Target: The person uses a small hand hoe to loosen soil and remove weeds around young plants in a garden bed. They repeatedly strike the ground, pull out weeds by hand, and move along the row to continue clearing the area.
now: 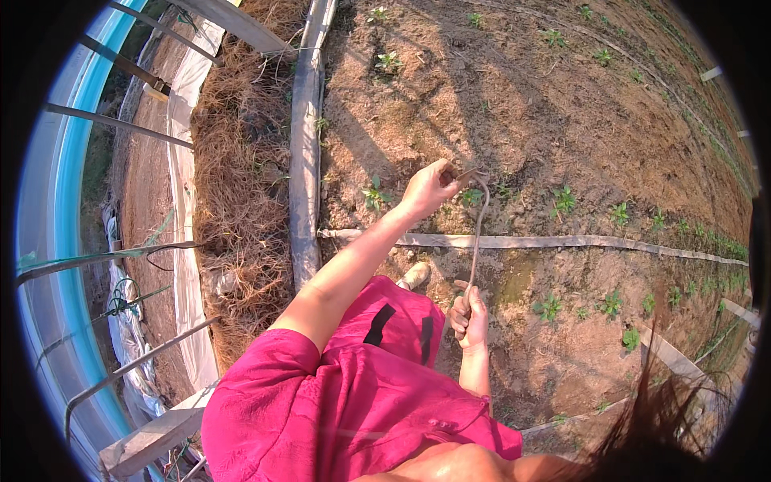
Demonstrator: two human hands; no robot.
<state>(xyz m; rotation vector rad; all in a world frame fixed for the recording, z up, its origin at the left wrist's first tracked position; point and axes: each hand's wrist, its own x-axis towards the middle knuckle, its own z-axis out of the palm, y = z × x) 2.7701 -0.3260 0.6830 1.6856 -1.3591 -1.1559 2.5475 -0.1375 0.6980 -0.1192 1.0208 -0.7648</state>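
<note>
My right hand grips the lower end of a thin tool with a long curved metal neck, which looks like a small hand hoe. Forward and to the left, my left hand has its fingers curled at the tool's head, which they seem to pinch. The fingers partly hide that head. Just below it grows a small green seedling. Another seedling stands in the soil left of my left hand.
A flat pale hose crosses the brown soil below the tool's head. My shoe is near it. On the left run a long grey edging, dry straw, metal rods and plastic sheeting. Several seedlings grow to the right.
</note>
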